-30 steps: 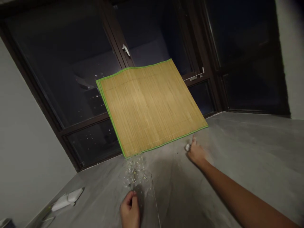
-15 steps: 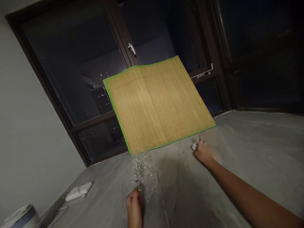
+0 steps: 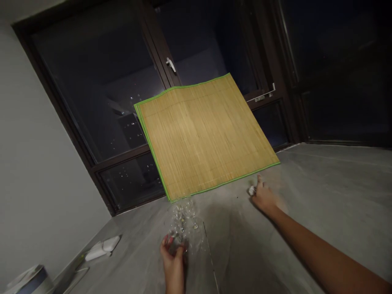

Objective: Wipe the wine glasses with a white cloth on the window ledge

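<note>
My left hand is at the bottom centre, its thumb and fingers apart at the near side of a cluster of clear glassware. The pieces are see-through and overlap, so their exact shapes are hard to tell; the fingers curve beside the nearest one, and contact cannot be made out. On the right, my right hand is closed on a small crumpled white wad, perhaps tissue or cloth. Just beyond both hands, a bamboo mat with green edging leans up against the window.
The grey stone-like surface has a dark seam near the glassware. A white device with a cord lies at left, near a partly visible container. Dark-framed windows rise behind, with a white handle.
My left hand has gone from a closed fist to spread fingers beside the nearest glassware. My right hand stays in nearly the same place with the white wad.
</note>
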`<state>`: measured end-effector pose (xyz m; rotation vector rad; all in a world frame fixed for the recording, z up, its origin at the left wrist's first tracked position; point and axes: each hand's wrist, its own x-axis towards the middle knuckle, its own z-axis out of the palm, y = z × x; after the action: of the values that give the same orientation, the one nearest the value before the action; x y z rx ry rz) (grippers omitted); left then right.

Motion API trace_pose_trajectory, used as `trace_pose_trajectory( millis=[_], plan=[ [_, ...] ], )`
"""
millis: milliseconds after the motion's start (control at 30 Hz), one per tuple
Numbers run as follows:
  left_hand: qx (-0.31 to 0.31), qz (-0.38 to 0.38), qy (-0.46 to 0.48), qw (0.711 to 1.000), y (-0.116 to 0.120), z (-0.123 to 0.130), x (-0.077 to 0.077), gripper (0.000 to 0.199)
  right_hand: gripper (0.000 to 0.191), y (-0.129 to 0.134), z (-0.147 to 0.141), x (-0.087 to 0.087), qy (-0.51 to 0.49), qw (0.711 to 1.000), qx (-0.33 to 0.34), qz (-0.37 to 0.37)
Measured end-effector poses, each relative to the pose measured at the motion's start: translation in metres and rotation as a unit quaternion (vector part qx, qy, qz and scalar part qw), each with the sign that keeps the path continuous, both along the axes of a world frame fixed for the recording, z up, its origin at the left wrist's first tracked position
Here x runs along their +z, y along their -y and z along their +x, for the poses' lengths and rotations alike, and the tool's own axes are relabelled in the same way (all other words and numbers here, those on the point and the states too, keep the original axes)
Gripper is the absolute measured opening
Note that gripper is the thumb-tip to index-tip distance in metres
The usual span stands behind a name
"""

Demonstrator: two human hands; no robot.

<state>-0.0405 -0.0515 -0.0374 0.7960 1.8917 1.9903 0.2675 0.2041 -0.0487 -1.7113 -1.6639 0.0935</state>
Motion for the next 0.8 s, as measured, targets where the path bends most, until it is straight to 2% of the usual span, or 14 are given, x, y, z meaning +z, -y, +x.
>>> trace_pose_trajectory(
  millis=[100, 167, 233, 333, 400, 467, 533, 600, 700, 800],
  plan=[
    [-0.093, 0.02, 0.074, 0.993, -0.003, 0.001, 0.002, 0.083, 0.088, -0.001, 0.0, 0.0, 0.003, 1.0, -0.001, -0.004],
    [-0.108, 0.018, 0.088, 0.99, -0.006, -0.002, -0.001, 0.083, 0.089, -0.001, 0.0, 0.0, 0.003, 1.0, 0.0, -0.008],
    [-0.097, 0.001, 0.067, 0.993, -0.008, -0.005, -0.006, 0.076, 0.089, -0.001, 0.0, 0.0, 0.001, 1.0, 0.002, -0.008],
    [-0.083, -0.012, -0.031, 0.996, -0.007, -0.001, -0.01, 0.058, 0.089, 0.001, -0.001, 0.002, -0.001, 1.0, 0.004, -0.01],
    [-0.116, -0.027, -0.13, 0.984, -0.006, 0.011, -0.006, 0.043, 0.087, 0.002, -0.002, 0.004, -0.005, 1.0, 0.001, -0.012],
    [-0.182, -0.073, -0.249, 0.948, -0.011, 0.03, 0.002, 0.03, 0.086, 0.005, -0.003, 0.007, -0.017, 1.0, -0.003, -0.016],
    [-0.229, -0.128, -0.372, 0.89, -0.023, 0.052, 0.012, 0.022, 0.086, 0.008, -0.004, 0.011, -0.033, 0.999, -0.002, -0.022],
    [-0.218, -0.166, -0.444, 0.853, -0.042, 0.072, 0.02, 0.022, 0.085, 0.014, -0.005, 0.017, -0.043, 0.999, 0.006, -0.028],
    [-0.156, -0.176, -0.477, 0.847, -0.069, 0.089, 0.025, 0.026, 0.085, 0.024, -0.012, 0.027, -0.051, 0.997, 0.04, -0.028],
    [-0.09, -0.171, -0.497, 0.846, -0.08, 0.086, 0.025, 0.034, 0.087, 0.039, -0.027, 0.036, -0.069, 0.995, 0.07, 0.004]
  ],
)
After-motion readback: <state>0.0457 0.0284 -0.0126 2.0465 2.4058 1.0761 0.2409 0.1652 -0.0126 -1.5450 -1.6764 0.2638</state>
